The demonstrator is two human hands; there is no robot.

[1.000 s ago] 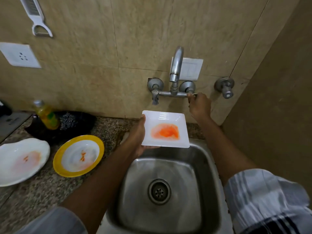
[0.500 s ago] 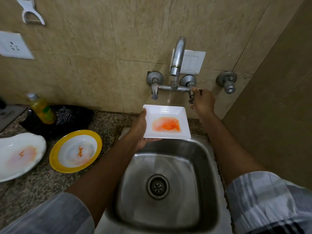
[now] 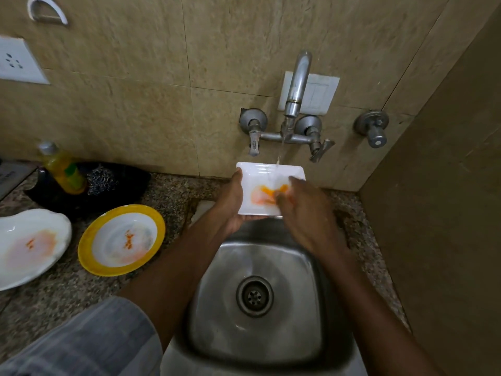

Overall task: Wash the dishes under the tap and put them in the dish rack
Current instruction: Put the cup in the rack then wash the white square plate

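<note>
Head view, square plate (image 3: 267,173) between hands (image 3: 230,202)

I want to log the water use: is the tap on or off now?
On. A thin stream of water falls from the curved metal tap onto the square white plate.
</note>
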